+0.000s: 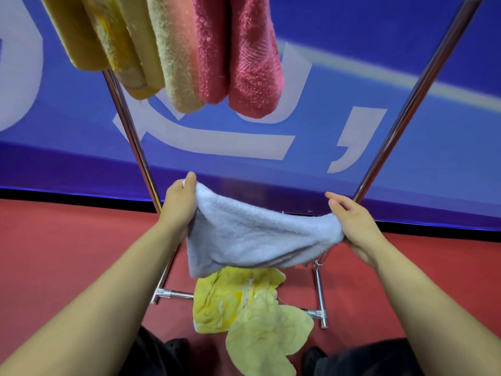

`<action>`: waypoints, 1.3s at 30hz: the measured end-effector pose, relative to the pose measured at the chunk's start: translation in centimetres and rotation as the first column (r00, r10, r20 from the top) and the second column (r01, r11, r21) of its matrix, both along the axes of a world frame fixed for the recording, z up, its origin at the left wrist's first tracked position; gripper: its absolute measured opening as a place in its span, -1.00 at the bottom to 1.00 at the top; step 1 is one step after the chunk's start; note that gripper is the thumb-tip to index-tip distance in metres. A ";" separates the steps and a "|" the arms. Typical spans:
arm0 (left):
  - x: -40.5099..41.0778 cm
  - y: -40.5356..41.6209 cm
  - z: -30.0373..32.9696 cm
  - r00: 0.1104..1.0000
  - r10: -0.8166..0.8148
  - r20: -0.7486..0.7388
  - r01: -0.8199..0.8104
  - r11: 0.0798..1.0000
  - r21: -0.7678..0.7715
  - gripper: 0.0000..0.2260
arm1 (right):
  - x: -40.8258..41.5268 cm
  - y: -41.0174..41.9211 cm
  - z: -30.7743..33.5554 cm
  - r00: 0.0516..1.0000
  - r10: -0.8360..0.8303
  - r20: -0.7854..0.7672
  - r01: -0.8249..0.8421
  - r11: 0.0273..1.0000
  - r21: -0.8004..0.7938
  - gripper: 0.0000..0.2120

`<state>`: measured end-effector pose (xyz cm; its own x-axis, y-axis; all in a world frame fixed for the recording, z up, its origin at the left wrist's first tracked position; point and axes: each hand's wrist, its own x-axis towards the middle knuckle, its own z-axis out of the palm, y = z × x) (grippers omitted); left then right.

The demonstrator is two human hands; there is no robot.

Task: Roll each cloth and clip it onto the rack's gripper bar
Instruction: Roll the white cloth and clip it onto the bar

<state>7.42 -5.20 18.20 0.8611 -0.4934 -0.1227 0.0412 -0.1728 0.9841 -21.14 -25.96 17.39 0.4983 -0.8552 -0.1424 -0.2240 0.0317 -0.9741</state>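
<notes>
A pale blue-grey cloth (252,237) hangs stretched between my two hands in front of the rack. My left hand (180,206) grips its upper left corner, thumb over the top edge. Lower down, my right hand (352,223) pinches the cloth's right end, with the index finger stretched out. Several rolled cloths hang from the top of the rack: yellow ones (108,42), a beige one (179,58) and red ones (244,58). The bar that holds them is out of frame.
Two yellow cloths (252,310) lie crumpled on the red floor between the rack's chrome feet (321,316). Chrome uprights (130,137) slant up on both sides. A blue banner wall (352,104) stands behind. My dark shoes (176,346) show at the bottom.
</notes>
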 end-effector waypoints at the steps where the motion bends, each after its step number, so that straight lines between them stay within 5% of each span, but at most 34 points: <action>1: 0.2 0.1 -0.1 1.000 -0.013 -0.006 0.013 1.000 0.006 -0.62 | -0.1 -0.1 0.1 1.000 -0.012 0.024 0.010 0.998 0.056 -0.78; 4: 0.2 0.4 0.1 0.995 -0.015 -0.097 0.016 1.000 0.015 -0.69 | -0.4 -0.4 0.6 0.994 0.006 0.107 -0.031 0.972 0.233 -0.78; 8: -0.1 1.2 0.3 0.942 -0.248 -0.228 0.240 0.969 -0.065 -0.72 | -0.7 -0.6 0.7 0.984 0.066 0.165 -0.113 0.949 0.296 -0.67; 11: 0.1 1.8 -0.3 0.954 -0.297 0.027 0.292 0.950 0.110 -0.77 | -0.9 -1.0 0.1 0.997 0.047 -0.056 -0.043 0.997 0.071 -0.78; 14: 0.5 2.1 -0.7 0.867 -0.389 0.310 0.285 0.900 0.331 -0.83 | -1.2 -1.7 -0.5 0.963 0.014 -0.268 -0.060 0.984 -0.165 -0.83; 18: 0.6 1.9 -0.9 0.831 -0.402 0.384 0.232 0.878 0.417 -0.87 | -1.4 -1.9 -0.7 0.933 -0.023 -0.358 -0.082 0.957 -0.277 -0.85; 21: 0.4 1.5 -1.0 0.887 -0.301 0.351 0.203 0.936 0.289 -0.87 | -1.5 -2.2 -1.1 0.944 -0.064 -0.324 -0.046 0.946 -0.322 -0.89; 27: 0.5 1.1 -1.3 0.980 -0.178 0.093 0.175 0.984 0.037 -0.87 | -1.2 -1.7 -1.1 0.991 -0.049 -0.122 0.066 0.988 0.141 -0.78; 30: 0.6 1.2 -1.3 0.982 -0.173 0.070 0.171 0.985 0.032 -0.89 | -1.6 -1.8 -0.8 0.992 0.079 -0.098 -0.063 0.985 0.160 -0.77; 33: 0.7 1.4 -1.3 0.977 -0.181 0.111 0.175 0.982 0.068 -0.95 | -1.9 -1.7 -0.8 0.937 0.180 -0.301 -0.186 0.982 0.008 -0.65; 37: 0.8 2.0 -1.1 0.902 -0.330 0.277 0.239 0.919 0.315 -0.69 | -1.8 -1.9 -1.1 0.805 0.203 -0.558 -0.352 0.920 -0.172 -0.93; 39: 0.4 2.0 -0.9 0.867 -0.376 0.326 0.238 0.888 0.393 -0.63 | -1.8 -2.0 -1.5 0.729 0.224 -0.647 -0.433 0.883 -0.182 -0.75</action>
